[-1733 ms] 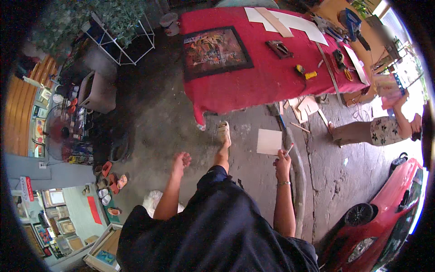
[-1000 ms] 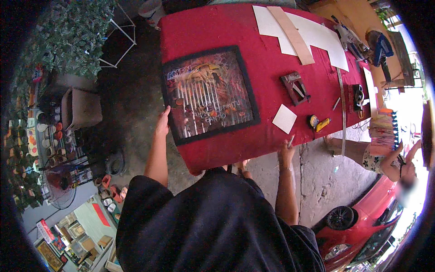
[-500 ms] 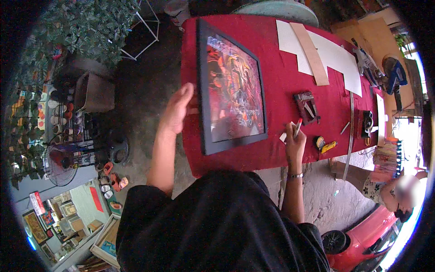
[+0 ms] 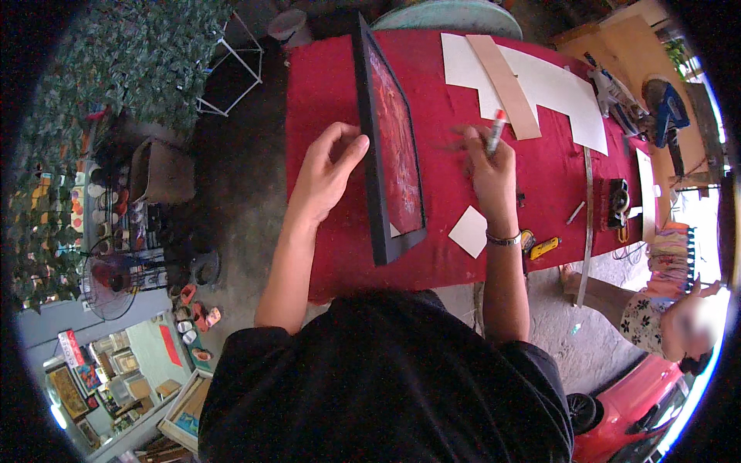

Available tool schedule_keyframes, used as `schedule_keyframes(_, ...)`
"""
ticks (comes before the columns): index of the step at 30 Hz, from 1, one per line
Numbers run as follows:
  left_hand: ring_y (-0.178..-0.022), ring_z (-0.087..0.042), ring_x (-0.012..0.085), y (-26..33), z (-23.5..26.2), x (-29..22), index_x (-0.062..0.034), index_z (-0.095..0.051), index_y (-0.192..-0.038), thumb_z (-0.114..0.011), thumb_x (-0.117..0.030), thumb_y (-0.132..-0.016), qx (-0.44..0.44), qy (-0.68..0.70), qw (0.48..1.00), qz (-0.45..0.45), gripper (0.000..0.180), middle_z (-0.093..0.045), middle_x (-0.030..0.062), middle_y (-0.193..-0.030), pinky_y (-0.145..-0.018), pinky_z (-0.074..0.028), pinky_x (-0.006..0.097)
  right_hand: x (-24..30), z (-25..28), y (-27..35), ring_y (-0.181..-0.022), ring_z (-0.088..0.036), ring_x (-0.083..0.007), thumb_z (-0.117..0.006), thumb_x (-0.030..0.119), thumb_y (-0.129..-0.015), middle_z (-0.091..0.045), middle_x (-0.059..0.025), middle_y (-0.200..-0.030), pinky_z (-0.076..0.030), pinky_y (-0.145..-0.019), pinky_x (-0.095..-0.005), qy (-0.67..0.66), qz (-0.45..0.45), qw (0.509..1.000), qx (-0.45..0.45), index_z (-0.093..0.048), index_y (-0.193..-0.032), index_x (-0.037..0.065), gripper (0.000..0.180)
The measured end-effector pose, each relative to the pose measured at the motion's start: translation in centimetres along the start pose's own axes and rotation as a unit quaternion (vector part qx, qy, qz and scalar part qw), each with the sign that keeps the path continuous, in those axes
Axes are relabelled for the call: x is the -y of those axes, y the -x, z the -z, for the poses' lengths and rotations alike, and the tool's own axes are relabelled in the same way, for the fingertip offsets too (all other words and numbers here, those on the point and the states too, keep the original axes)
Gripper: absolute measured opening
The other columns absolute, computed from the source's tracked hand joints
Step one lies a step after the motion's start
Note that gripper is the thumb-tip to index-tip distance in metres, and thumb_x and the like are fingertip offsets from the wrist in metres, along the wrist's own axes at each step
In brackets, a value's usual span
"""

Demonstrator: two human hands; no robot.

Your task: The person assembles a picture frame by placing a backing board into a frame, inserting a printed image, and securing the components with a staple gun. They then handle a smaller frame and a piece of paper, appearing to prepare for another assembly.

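A black-framed picture (image 4: 397,147) stands steeply tilted on the red-covered table, its reddish printed face turned right. My left hand (image 4: 328,174) is at the frame's left edge, thumb and bent fingers against it; the fingertips are partly hidden. In my right hand (image 4: 494,166) is a marker (image 4: 495,133) with a red end pointing up and away; some fingers are smeared by motion. This hand is over the table, to the right of the frame and apart from it. Below it lies a white square of card (image 4: 468,231). A yellow utility knife (image 4: 545,248) lies beside my right wrist.
The red tablecloth (image 4: 455,108) carries white board (image 4: 559,92) with a brown strip (image 4: 505,85) across it. A long metal ruler (image 4: 587,224) overhangs the near edge. A black tape dispenser (image 4: 619,202) stands to the right. Another person (image 4: 656,320) is at the far right, near a red car (image 4: 629,409).
The frame has turned more edge-on and its top moved right. My left hand has shifted up and right, its fingers now bent. My right hand rose away from the card, carrying the marker.
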State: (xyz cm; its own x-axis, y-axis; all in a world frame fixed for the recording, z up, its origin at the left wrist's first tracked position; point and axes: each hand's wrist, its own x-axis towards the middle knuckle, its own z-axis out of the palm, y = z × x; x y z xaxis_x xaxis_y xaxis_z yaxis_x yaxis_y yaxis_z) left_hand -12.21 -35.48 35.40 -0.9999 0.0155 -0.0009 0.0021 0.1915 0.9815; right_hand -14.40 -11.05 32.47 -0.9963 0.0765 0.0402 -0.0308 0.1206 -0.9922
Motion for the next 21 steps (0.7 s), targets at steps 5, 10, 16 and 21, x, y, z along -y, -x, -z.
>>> schedule_keyframes(5,-0.084,-0.053,0.0069,-0.1,-1.6,-1.5,-0.0026,-0.062,-0.096,-0.062,-0.025,-0.096,-0.010,-0.019,1.000,0.003,0.022,-0.061,-0.0015,-0.087,-0.078,-0.043,0.025,-11.6,4.3,3.5,-0.049,-0.041,-0.0027,-0.053,0.026,-0.100,-0.062,0.0004,-0.069,-0.033,-0.045,-0.0211,-0.020,-0.144,0.989,-0.042,-0.067,-0.101,0.003,0.027)
schedule_keyframes(10,-0.087,-0.054,0.0070,-0.3,-2.9,-2.0,-0.0022,-0.062,-0.098,-0.062,-0.026,-0.096,-0.007,-0.012,1.000,0.015,0.024,-0.063,0.0000,-0.090,-0.081,-0.044,0.025,-20.2,5.0,10.6,-0.053,-0.050,-0.0054,-0.055,0.027,-0.099,-0.065,-0.0029,-0.069,-0.038,-0.046,-0.0241,0.022,-0.195,0.981,0.009,-0.067,-0.094,0.001,0.028)
schedule_keyframes(16,-0.090,-0.056,0.0091,-1.0,-4.4,-1.5,-0.0027,-0.062,-0.100,-0.065,-0.026,-0.094,-0.012,-0.003,1.000,0.010,0.024,-0.064,0.0020,-0.095,-0.083,-0.045,0.026,-20.8,4.8,13.5,-0.057,-0.055,-0.0067,-0.054,0.025,-0.099,-0.066,-0.0033,-0.068,-0.041,-0.052,-0.0229,-0.030,-0.309,0.948,0.065,-0.067,-0.094,0.002,0.027)
schedule_keyframes(21,-0.093,-0.058,0.0117,-1.6,-6.8,-1.5,-0.0007,-0.059,-0.108,-0.068,-0.027,-0.092,-0.010,0.059,0.998,0.026,0.033,-0.065,0.0068,-0.100,-0.083,-0.047,0.028,-15.2,4.4,11.4,-0.056,-0.049,-0.0051,-0.056,0.025,-0.098,-0.060,0.0010,-0.067,-0.038,-0.053,-0.0223,0.021,-0.229,0.973,0.030,-0.064,-0.089,0.004,0.024)
